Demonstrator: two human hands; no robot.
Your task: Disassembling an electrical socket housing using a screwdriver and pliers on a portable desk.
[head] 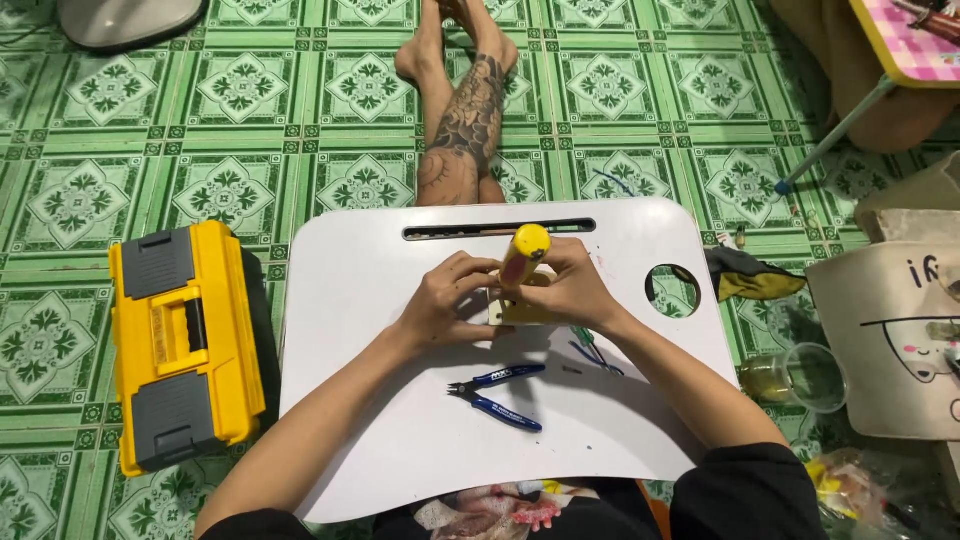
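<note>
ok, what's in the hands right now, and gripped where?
The right hand grips a yellow-handled tool by the lower handle, upright. The left hand steadies a small beige piece at its left edge, on the white lap table.

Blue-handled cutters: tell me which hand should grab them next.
Probably the left hand: it only steadies the small plate, while the right hand grips the yellow tool. The cutters lie just below both hands.
</note>
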